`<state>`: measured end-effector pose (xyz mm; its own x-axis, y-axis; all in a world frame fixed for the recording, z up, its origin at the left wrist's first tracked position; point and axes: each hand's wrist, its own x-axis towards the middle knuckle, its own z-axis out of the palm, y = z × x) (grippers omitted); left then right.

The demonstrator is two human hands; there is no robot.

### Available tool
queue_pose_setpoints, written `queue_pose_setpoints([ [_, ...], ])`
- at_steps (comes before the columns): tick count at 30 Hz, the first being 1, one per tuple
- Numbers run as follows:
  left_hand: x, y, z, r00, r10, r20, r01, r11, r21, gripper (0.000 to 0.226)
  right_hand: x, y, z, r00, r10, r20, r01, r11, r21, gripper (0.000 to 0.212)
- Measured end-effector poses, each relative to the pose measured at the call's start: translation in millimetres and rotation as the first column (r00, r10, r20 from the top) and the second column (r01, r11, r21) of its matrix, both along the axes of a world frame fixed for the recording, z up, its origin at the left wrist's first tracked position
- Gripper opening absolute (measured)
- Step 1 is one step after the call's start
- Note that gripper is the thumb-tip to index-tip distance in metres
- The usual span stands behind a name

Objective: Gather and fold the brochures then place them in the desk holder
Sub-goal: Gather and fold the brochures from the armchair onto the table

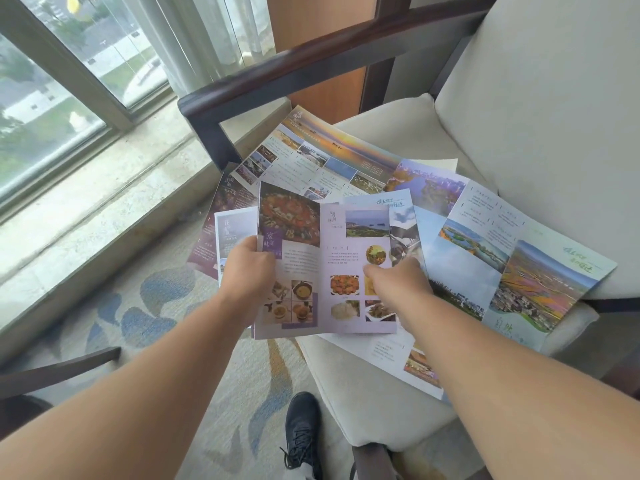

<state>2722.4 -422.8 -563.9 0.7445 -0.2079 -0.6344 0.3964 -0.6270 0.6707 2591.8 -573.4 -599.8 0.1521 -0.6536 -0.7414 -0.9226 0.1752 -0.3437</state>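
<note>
Left hand (pixel 247 268) gripping, right hand (pixel 398 282) pinching, forearms outstretched

A hotel room or guest lounge, by the window.

A cream upholstered armchair (pixel 485 140) with dark wooden arms stands beside a tall window (pixel 52 98) hung with sheer white curtains (pixel 194 39); through the glass, roads and green grounds lie far below, so the room is on a high floor. A stone sill (pixel 104 188) runs under the window, and the floor is covered by a patterned carpet (pixel 166 306) in grey, blue and ochre. Glossy travel brochures (pixel 467 237) with landscape and food photographs and Chinese text are spread open across the chair seat, the kind of printed matter set out for visitors.
</note>
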Motion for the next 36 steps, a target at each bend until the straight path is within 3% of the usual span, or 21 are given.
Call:
queue_pose_setpoints([
  [2, -1, 3, -2, 1.0, -0.009, -0.004, 0.009, 1.0, 0.008, 0.027, -2, 1, -3, 1.0, -0.016, -0.004, 0.017, 0.998, 0.055, 0.065],
  [5, -2, 5, -4, 1.0, -0.023, -0.016, 0.023, 1.0, 0.011, 0.027, -3, 4, -4, 0.999, -0.001, 0.047, -0.004, 0.995, 0.104, 0.034],
  [8, -5, 3, -4, 0.999, -0.037, -0.024, 0.037, 0.999, 0.006, 0.027, 1, 11, 3, 0.984, 0.055, 0.168, -0.066, 0.996, 0.06, 0.012],
  [12, -14, -7, 3, 0.994, -0.07, -0.086, 0.063, 0.995, -0.078, 0.019, 15, 37, 32, 0.893, 0.202, 0.402, -0.216, 0.976, -0.01, 0.018],
  [14, -18, -14, 13, 0.991, -0.072, -0.113, 0.056, 0.988, -0.141, 0.028, 22, 54, 46, 0.828, 0.29, 0.479, -0.335, 0.942, 0.009, 0.029],
  [16, -20, -17, 21, 0.988, -0.103, -0.116, 0.086, 0.986, -0.144, 0.038, 26, 63, 54, 0.803, 0.347, 0.486, -0.419, 0.907, 0.046, 0.042],
  [19, -15, -8, 29, 0.994, -0.085, -0.064, 0.077, 0.99, -0.116, 0.014, 22, 64, 64, 0.78, 0.408, 0.474, -0.477, 0.878, 0.029, 0.046],
  [22, -8, 10, 38, 0.99, -0.01, -0.144, -0.016, 0.983, -0.181, 0.024, 18, 54, 75, 0.834, 0.425, 0.352, -0.426, 0.901, -0.079, 0.054],
  [25, -5, 24, 56, 0.971, 0.035, -0.236, -0.102, 0.955, -0.279, 0.027, 18, 46, 92, 0.911, 0.224, 0.347, -0.231, 0.973, -0.023, 0.061],
  [27, -4, 33, 69, 0.964, 0.05, -0.261, -0.136, 0.937, -0.323, 0.027, 19, 47, 104, 0.912, 0.14, 0.385, -0.17, 0.985, 0.044, 0.051],
  [31, -6, 53, 103, 0.96, 0.04, -0.278, -0.147, 0.916, -0.374, 0.026, 26, 60, 135, 0.904, 0.108, 0.413, -0.121, 0.993, 0.007, 0.01],
  [36, -8, 89, 153, 0.976, 0.063, -0.209, -0.147, 0.898, -0.416, 0.026, 43, 88, 186, 0.866, 0.175, 0.469, -0.184, 0.983, -0.026, 0.008],
])
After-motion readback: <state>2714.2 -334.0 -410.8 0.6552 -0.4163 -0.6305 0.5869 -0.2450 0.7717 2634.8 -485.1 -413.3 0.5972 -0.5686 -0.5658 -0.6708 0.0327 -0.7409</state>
